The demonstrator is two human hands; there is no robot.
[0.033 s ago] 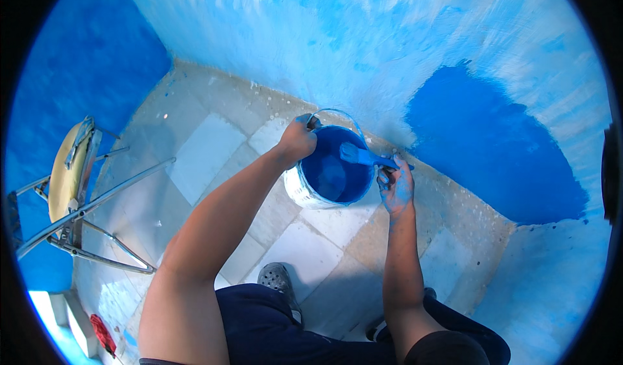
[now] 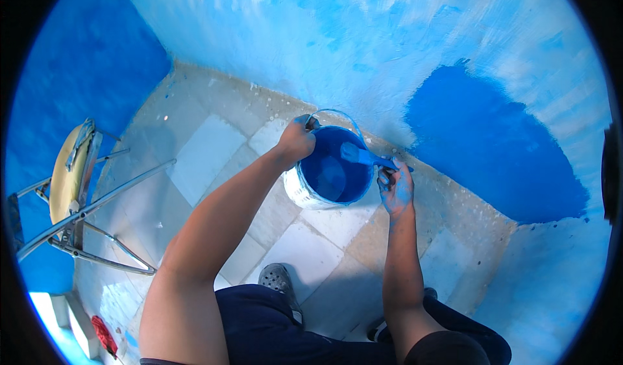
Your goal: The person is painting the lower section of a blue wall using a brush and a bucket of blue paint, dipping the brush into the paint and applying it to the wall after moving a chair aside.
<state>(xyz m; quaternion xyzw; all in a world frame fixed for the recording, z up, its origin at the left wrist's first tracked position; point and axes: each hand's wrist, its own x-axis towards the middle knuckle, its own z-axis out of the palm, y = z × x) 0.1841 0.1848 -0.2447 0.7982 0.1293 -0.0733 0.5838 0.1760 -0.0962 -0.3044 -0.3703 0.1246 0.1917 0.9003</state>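
Note:
A white bucket (image 2: 298, 190) with blue paint inside is at the middle of the view. My left hand (image 2: 299, 139) is closed on its upper left rim, beside the raised wire handle (image 2: 342, 113). Paint stains those fingers, and some are hidden behind the rim. In my right hand (image 2: 397, 188) I grip a paintbrush (image 2: 367, 156) by its handle. Its blue-coated bristles point left over the bucket's opening, above the paint. Blue smears cover my right fingers and wrist.
A light blue wall (image 2: 311, 47) carries a dark blue painted patch (image 2: 487, 147) at right. At left a folding chair (image 2: 68, 170) with metal legs stands on the tiled floor (image 2: 298, 254). A red cloth-like thing (image 2: 104, 336) lies at lower left. My grey clog (image 2: 276, 278) is below the bucket.

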